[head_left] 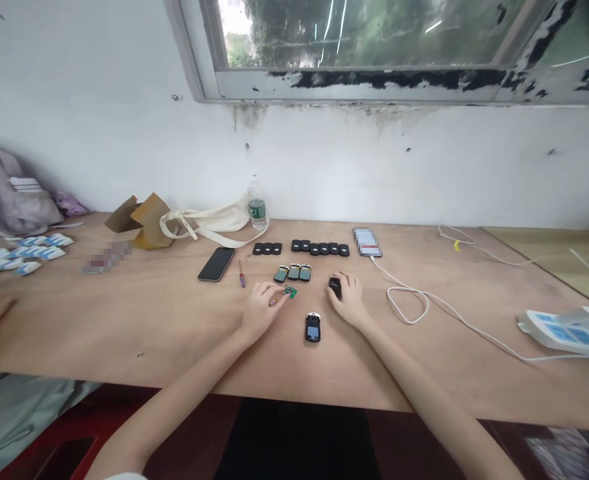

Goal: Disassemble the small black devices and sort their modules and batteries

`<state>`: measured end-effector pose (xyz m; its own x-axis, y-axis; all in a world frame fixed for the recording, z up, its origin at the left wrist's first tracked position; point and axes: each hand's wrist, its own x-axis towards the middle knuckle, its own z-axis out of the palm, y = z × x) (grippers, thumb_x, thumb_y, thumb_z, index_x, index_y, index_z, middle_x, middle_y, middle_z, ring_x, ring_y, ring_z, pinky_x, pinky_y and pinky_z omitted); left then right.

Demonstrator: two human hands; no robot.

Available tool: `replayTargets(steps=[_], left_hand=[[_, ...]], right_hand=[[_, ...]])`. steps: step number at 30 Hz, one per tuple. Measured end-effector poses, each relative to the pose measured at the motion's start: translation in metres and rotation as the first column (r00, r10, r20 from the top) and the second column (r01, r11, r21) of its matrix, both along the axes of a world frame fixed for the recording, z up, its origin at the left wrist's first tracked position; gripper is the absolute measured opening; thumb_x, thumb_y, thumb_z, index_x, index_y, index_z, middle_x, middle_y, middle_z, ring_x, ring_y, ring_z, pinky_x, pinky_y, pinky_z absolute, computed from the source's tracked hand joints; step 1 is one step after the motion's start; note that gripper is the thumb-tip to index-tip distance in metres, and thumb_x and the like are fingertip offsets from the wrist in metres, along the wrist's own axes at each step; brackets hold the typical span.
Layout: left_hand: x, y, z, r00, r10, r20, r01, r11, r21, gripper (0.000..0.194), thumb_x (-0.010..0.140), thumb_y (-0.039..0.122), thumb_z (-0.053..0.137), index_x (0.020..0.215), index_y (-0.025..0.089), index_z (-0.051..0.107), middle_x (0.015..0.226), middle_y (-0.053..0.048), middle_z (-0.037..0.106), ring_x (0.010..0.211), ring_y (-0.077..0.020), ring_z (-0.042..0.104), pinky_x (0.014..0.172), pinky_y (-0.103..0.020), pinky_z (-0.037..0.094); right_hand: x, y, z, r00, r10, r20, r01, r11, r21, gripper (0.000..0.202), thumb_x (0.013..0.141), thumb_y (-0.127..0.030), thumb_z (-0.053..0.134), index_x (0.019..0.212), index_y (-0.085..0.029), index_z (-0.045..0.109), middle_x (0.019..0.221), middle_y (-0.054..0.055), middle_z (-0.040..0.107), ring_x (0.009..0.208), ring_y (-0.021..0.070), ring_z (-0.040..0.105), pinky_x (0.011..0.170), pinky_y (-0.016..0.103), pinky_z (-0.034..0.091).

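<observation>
My left hand pinches a small green circuit board at its fingertips. A short yellow and purple piece, like a screwdriver handle, shows under the same fingers. To the right, my right hand has its fingers closed around a black key fob shell at the table surface. Between my forearms lies an opened black fob casing with a pale inner face. Three more opened casings sit just beyond my left hand.
Several black fobs form a row farther back, with three others to their left. A screwdriver and phone lie left. Behind stand a water bottle and cloth strap. A white cable runs right to a power strip.
</observation>
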<state>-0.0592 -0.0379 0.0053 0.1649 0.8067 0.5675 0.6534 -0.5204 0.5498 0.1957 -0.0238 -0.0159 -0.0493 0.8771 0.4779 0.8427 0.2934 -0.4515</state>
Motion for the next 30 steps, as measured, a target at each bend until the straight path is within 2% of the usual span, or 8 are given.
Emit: replayTargets(steps=[2, 5, 9, 13, 17, 20, 23, 30], left_hand=[[-0.011, 0.001, -0.005, 0.999, 0.029, -0.025, -0.03, 0.998, -0.059, 0.025, 0.075, 0.039, 0.068, 0.092, 0.021, 0.066, 0.09, -0.005, 0.063, 0.089, -0.0226, 0.056, 0.081, -0.034, 0.046], [-0.02, 0.001, -0.013, 0.999, 0.017, 0.028, -0.009, 0.971, -0.24, 0.027, 0.073, 0.038, 0.068, 0.092, 0.018, 0.065, 0.085, -0.004, 0.064, 0.076, -0.0187, 0.059, 0.071, -0.031, 0.049], [-0.021, 0.004, -0.017, 0.988, 0.012, 0.154, 0.046, 0.93, -0.365, 0.02, 0.076, 0.031, 0.064, 0.09, 0.017, 0.066, 0.081, -0.003, 0.068, 0.067, -0.0157, 0.06, 0.064, -0.028, 0.05], [-0.021, 0.006, -0.016, 0.983, 0.008, 0.183, 0.064, 0.922, -0.381, 0.02, 0.074, 0.03, 0.065, 0.089, 0.017, 0.067, 0.083, -0.005, 0.07, 0.07, -0.0169, 0.062, 0.065, -0.029, 0.051], [-0.021, 0.008, -0.02, 0.984, -0.027, 0.175, 0.087, 0.935, -0.344, 0.018, 0.075, 0.029, 0.063, 0.088, 0.016, 0.067, 0.08, -0.004, 0.069, 0.067, -0.0161, 0.061, 0.063, -0.028, 0.051], [-0.02, 0.009, -0.021, 0.985, -0.06, 0.161, 0.108, 0.946, -0.307, 0.015, 0.076, 0.027, 0.062, 0.084, 0.016, 0.066, 0.077, -0.003, 0.066, 0.066, -0.0152, 0.059, 0.062, -0.026, 0.049], [-0.02, 0.009, -0.019, 0.982, -0.101, 0.158, 0.144, 0.944, -0.296, 0.012, 0.077, 0.027, 0.06, 0.079, 0.016, 0.064, 0.074, -0.002, 0.064, 0.067, -0.0148, 0.058, 0.062, -0.025, 0.047], [-0.02, 0.011, -0.017, 0.979, -0.103, 0.173, 0.156, 0.931, -0.331, 0.014, 0.077, 0.03, 0.063, 0.077, 0.015, 0.064, 0.074, -0.002, 0.064, 0.066, -0.015, 0.057, 0.064, -0.026, 0.046]], right_hand=[[-0.003, -0.002, 0.0, 0.997, -0.069, -0.027, 0.07, 0.996, 0.053, 0.031, 0.085, -0.027, 0.045, 0.113, -0.016, 0.054, 0.119, 0.015, 0.052, 0.114, 0.0306, 0.041, 0.098, 0.051, 0.032], [-0.007, -0.004, 0.001, 0.993, -0.088, -0.075, 0.098, 0.986, 0.134, 0.024, 0.085, -0.021, 0.043, 0.101, -0.018, 0.059, 0.11, 0.013, 0.056, 0.108, 0.0287, 0.044, 0.094, 0.049, 0.035], [-0.013, -0.005, 0.006, 0.993, 0.067, -0.095, -0.055, 0.991, 0.123, 0.021, 0.083, -0.016, 0.043, 0.093, -0.018, 0.061, 0.098, 0.011, 0.059, 0.097, 0.0253, 0.049, 0.089, 0.044, 0.041], [-0.033, -0.001, 0.016, 0.963, 0.194, -0.187, -0.199, 0.98, -0.006, 0.016, 0.085, -0.02, 0.047, 0.095, -0.018, 0.06, 0.097, 0.008, 0.062, 0.096, 0.0218, 0.055, 0.085, 0.036, 0.045], [-0.065, 0.008, 0.026, 0.941, 0.304, -0.148, -0.332, 0.914, -0.234, 0.021, 0.08, -0.032, 0.061, 0.097, -0.019, 0.059, 0.099, 0.008, 0.066, 0.092, 0.0208, 0.062, 0.077, 0.03, 0.047], [-0.086, 0.014, 0.031, 0.955, 0.298, -0.015, -0.289, 0.911, -0.294, 0.026, 0.075, -0.03, 0.068, 0.096, -0.02, 0.057, 0.099, 0.008, 0.067, 0.091, 0.022, 0.063, 0.075, 0.029, 0.046], [-0.098, 0.015, 0.035, 0.959, 0.282, 0.033, -0.259, 0.918, -0.301, 0.024, 0.077, -0.023, 0.066, 0.098, -0.019, 0.055, 0.099, 0.009, 0.067, 0.092, 0.0214, 0.063, 0.074, 0.028, 0.046], [-0.084, 0.015, 0.032, 0.961, 0.233, -0.146, -0.267, 0.917, -0.295, 0.031, 0.068, -0.014, 0.067, 0.097, -0.018, 0.057, 0.094, 0.007, 0.067, 0.09, 0.0204, 0.062, 0.074, 0.028, 0.046]])
